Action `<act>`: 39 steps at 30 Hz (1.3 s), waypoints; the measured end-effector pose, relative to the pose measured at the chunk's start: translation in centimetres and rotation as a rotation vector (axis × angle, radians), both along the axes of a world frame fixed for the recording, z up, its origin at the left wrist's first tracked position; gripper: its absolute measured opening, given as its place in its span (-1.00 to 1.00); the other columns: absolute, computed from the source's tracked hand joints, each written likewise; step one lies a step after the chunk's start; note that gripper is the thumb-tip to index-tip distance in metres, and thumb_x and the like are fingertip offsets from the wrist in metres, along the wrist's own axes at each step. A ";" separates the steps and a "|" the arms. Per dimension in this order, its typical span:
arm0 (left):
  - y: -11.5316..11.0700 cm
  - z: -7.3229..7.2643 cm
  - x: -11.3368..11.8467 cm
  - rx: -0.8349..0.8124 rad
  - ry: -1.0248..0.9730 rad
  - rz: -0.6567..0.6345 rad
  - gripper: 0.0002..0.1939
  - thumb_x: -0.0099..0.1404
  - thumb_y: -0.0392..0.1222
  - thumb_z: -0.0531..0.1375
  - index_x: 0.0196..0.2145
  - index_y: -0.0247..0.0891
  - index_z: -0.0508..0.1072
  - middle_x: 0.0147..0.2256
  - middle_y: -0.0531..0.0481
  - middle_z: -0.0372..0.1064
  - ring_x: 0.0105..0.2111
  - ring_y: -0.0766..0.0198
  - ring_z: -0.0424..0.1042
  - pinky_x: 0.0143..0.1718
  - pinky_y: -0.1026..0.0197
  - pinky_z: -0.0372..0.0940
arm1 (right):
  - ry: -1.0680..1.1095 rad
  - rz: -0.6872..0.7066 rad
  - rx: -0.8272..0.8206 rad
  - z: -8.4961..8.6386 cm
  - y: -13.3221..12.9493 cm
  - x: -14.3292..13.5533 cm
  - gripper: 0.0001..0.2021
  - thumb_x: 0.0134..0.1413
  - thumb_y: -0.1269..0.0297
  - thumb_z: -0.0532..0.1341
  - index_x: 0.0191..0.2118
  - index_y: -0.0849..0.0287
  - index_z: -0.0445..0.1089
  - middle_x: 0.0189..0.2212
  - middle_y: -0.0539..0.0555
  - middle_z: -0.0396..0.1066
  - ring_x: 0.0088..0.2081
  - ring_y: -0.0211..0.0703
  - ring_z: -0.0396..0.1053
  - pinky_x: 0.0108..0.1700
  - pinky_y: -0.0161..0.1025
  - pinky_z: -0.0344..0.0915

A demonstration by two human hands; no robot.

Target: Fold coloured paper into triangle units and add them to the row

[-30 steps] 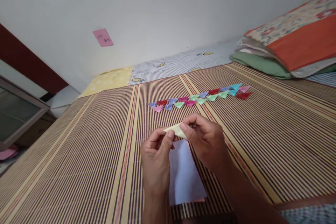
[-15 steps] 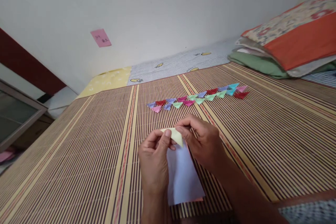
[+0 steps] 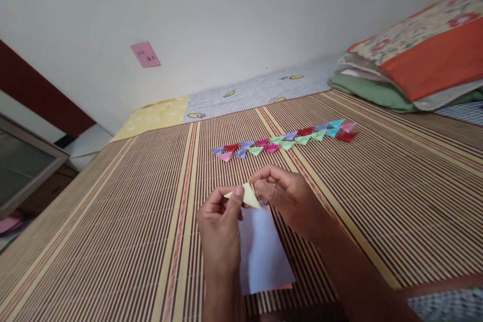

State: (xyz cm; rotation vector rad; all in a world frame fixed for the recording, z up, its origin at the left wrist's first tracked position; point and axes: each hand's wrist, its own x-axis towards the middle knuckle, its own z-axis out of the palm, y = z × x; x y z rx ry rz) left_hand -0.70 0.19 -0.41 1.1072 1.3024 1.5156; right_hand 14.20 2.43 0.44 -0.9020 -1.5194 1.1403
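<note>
A striped mat (image 3: 132, 211) spreads below a pale wall (image 3: 241, 25), a broad, flat support for loose paper. The left hand (image 3: 221, 226) has its grip clamped on the pale yellow folded paper (image 3: 250, 197), thumb on top — likely to pin the layers while its right end sticks out free. The right hand (image 3: 292, 198) is at that end; whether its grip touches the paper, I cannot tell. Below lie stacked sheets (image 3: 266, 256), presumably for easy reach; beyond, small folded pieces (image 3: 271, 148) sit in rows — apparently out of the way.
</note>
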 end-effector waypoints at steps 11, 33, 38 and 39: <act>0.3 0.0 0.3 -0.015 -0.321 0.049 -0.74 0.07 -0.09 0.47 -0.51 -0.28 0.53 -0.60 0.11 0.37 -0.55 0.41 0.27 -0.46 0.36 0.19 | -0.174 0.024 0.101 -0.4 -0.2 -0.7 -0.76 0.28 0.28 0.18 -0.44 0.19 0.35 -0.55 -0.09 0.25 -0.50 -0.31 0.17 -0.48 -0.32 0.06; 0.4 -0.5 0.0 0.015 -0.063 -0.117 -0.91 0.24 -0.15 0.37 -0.38 -0.20 0.61 -0.50 0.11 0.40 -0.46 0.38 0.30 -0.37 0.32 0.22 | -0.346 -0.013 0.211 -0.4 0.4 1.0 -0.76 0.33 0.27 0.18 -0.41 0.17 0.32 -0.52 -0.11 0.23 -0.46 -0.29 0.18 -0.41 -0.29 0.05; 0.0 0.3 -0.2 -0.017 -0.002 -0.150 -0.85 0.22 -0.14 0.38 -0.44 -0.25 0.58 -0.51 0.10 0.39 -0.44 0.37 0.31 -0.36 0.33 0.22 | -0.359 0.060 0.236 -0.1 0.2 1.2 -0.72 0.31 0.27 0.20 -0.46 0.17 0.26 -0.54 -0.13 0.16 -0.47 -0.31 0.13 -0.42 -0.30 0.02; -0.2 0.5 -0.3 -0.008 -0.012 -0.153 -0.84 0.23 -0.14 0.38 -0.44 -0.25 0.57 -0.51 0.10 0.39 -0.44 0.37 0.31 -0.36 0.33 0.22 | -0.343 0.072 0.223 0.2 0.0 1.2 -0.72 0.31 0.27 0.21 -0.46 0.17 0.27 -0.55 -0.13 0.16 -0.48 -0.31 0.13 -0.43 -0.30 0.02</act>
